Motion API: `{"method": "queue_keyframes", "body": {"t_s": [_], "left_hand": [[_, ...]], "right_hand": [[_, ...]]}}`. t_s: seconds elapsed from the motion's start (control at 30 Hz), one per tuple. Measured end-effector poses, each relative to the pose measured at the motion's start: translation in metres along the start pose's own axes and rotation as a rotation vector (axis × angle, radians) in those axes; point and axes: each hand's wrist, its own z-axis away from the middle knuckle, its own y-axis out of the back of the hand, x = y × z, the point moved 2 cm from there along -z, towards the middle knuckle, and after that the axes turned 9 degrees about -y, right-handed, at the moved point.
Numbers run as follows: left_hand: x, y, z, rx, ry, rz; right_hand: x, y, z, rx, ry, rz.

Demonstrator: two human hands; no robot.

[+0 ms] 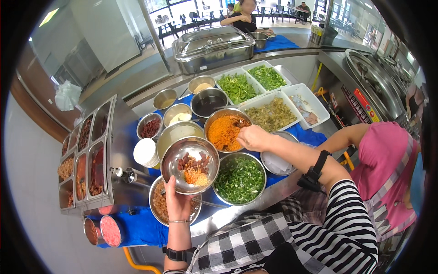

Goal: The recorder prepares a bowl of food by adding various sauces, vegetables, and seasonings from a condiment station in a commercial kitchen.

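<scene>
My left hand (178, 201) holds a steel mixing bowl (194, 146) from below, thumb on its near rim. Reddish-brown pieces, orange bits and pale yellow crumbs lie inside it. The bowl is tipped a little toward me. My right hand (254, 138) is closed over the right edge of a steel bowl of orange shredded food (221, 130). A dark spot shows in that food beside my fingers; what they hold, if anything, is hidden. Just below sits a bowl of chopped green onions (239, 180). Under my left hand stands a bowl of brown minced food (162, 201).
White tubs of greens (237, 89) and pickled vegetables (269, 114) stand farther back, beside a bowl of dark liquid (210, 102). A stepped steel rack (118, 150) of sauce pans is at left, a covered chafing dish (212, 45) behind. A person in pink (388, 160) stands close at right.
</scene>
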Motion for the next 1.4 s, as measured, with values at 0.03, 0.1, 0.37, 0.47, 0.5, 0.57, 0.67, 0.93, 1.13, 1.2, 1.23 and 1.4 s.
{"method": "queue_keyframes", "body": {"t_s": [0.03,0.1,0.37,0.47,0.5,0.57,0.67,0.93,1.13,1.2,1.23,1.4], "left_hand": [[0.000,-0.001,-0.001,-0.003,0.002,0.004],[-0.002,0.002,-0.003,-0.012,0.007,0.011],[-0.007,-0.001,-0.006,-0.004,0.009,-0.005],[-0.009,-0.005,-0.006,-0.019,0.023,-0.004],[-0.009,-0.007,-0.007,-0.015,0.028,0.011],[-0.010,-0.010,-0.007,-0.010,0.036,0.023],[-0.006,-0.009,-0.006,-0.009,0.025,-0.006],[-0.006,-0.013,-0.008,-0.009,0.017,-0.032],[0.000,-0.013,-0.012,-0.034,0.003,-0.016],[0.000,-0.013,-0.005,-0.036,0.012,-0.004],[-0.001,-0.010,-0.006,-0.040,0.003,-0.003],[-0.002,-0.006,-0.008,-0.030,0.010,0.004]], "right_hand": [[0.001,0.003,-0.001,0.004,-0.002,0.001],[0.001,0.011,-0.003,0.033,-0.082,-0.167],[0.001,0.028,0.002,-0.014,-0.486,-0.678],[0.019,0.013,0.008,-0.029,-0.655,-0.860],[0.024,0.009,0.010,0.011,-0.706,-0.936],[0.034,0.002,0.019,0.076,-0.757,-1.013],[0.039,-0.003,0.028,0.145,-0.815,-1.125],[0.065,-0.030,0.059,0.320,-1.027,-1.578],[0.074,-0.042,0.062,0.428,-1.060,-1.764],[0.069,-0.044,0.066,0.440,-1.094,-1.801],[0.062,-0.043,0.066,0.420,-1.045,-1.775],[-0.001,-0.025,0.056,0.313,-0.642,-1.176]]}}
